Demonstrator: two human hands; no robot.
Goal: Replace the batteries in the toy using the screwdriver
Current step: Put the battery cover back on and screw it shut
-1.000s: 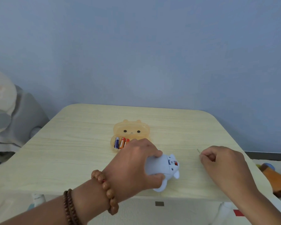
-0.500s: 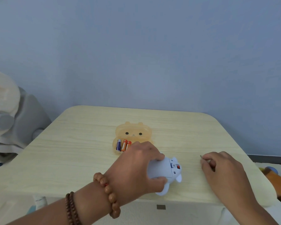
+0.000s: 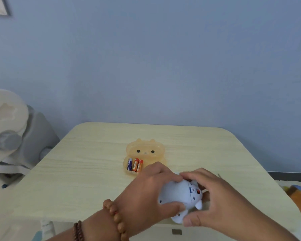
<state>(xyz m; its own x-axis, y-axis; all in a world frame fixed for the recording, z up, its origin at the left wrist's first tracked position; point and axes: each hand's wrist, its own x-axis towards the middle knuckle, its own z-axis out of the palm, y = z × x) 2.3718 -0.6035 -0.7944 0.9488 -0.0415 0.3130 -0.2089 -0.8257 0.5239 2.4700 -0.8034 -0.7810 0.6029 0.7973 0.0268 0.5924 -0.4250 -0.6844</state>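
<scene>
Now my left grip [image 3: 146, 193] and my right grip [image 3: 221, 202] both hold the little blue toy [image 3: 177, 193], with fingers curled round it from each side. The toy sits between them, by the near edge of the counter [image 3: 94, 171]. A small red bit shows on the end by the right grip. Just past the left grip lies an open orange bear box [image 3: 144, 150] with three batteries [image 3: 135, 164] inside.
</scene>
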